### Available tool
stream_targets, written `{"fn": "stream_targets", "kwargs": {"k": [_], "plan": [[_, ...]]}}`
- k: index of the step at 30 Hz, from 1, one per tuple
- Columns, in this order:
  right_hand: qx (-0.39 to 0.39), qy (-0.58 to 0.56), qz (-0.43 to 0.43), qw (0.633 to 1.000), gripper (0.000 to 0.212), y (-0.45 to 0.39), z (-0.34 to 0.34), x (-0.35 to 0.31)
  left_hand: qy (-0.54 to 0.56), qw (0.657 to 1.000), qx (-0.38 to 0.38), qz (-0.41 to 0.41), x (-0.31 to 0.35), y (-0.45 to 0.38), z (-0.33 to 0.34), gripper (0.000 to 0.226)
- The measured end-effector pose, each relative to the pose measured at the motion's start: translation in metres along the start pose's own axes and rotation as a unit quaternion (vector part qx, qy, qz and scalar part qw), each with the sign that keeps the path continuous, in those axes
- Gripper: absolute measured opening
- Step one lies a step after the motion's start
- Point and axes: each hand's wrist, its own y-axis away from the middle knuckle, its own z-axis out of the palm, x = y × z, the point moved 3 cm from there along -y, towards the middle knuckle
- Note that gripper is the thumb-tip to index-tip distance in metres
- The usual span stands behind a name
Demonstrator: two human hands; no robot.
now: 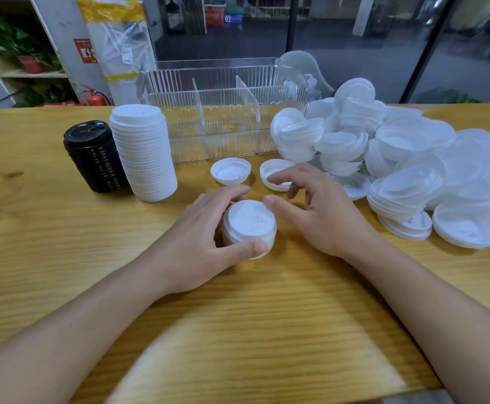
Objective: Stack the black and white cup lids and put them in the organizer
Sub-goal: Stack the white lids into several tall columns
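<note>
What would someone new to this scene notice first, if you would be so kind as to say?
Probably the big loose heap of white lids spilling over the right of the wooden table. Next, the left hand gripping a short stack of white lids at the centre, the right hand hovering open beside it. At the left stand a tall white stack and a black stack, before the clear organizer.

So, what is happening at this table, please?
A person is stacking cup lids. The left hand grips a short stack of white lids, and the right hand hovers open beside it. A tall white stack and a black stack stand on the table. The clear organizer looks empty, and a loose pile of white lids waits at the right.
</note>
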Motion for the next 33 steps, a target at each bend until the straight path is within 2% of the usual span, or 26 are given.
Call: {"fn": "stream_targets", "kwargs": {"k": [3,8,14,18,23,27,31,33], "plan": [[0.020,0.102,0.009,0.995,0.041,-0.004,0.003,0.013,-0.049,0.998,-0.024,0.012,0.005,0.001,0.003,0.073],[0.035,0.164,0.020,0.986,0.040,-0.015,0.008,0.021,-0.060,0.997,-0.041,0.020,0.003,0.001,0.004,0.064],[0.067,0.233,-0.025,0.970,0.001,-0.017,0.006,0.017,-0.042,0.998,-0.041,0.001,0.001,0.002,0.005,0.066],[0.050,0.212,-0.044,0.975,0.006,-0.014,0.008,0.012,-0.030,0.999,-0.036,-0.004,-0.001,0.001,0.004,0.067],[0.055,0.124,-0.011,0.991,0.020,-0.008,0.001,0.011,-0.029,0.999,-0.034,-0.003,-0.002,0.001,0.003,0.065],[0.068,0.008,0.028,0.997,0.019,-0.002,-0.008,0.004,-0.030,0.999,-0.033,0.003,0.002,0.001,0.002,0.061],[0.087,-0.141,0.064,0.984,0.014,-0.003,-0.017,0.002,-0.022,0.999,-0.026,0.003,0.001,0.001,0.001,0.060],[0.103,-0.211,0.095,0.967,0.023,-0.004,-0.021,0.005,-0.019,1.000,-0.024,0.000,0.000,0.001,0.000,0.060]]}}
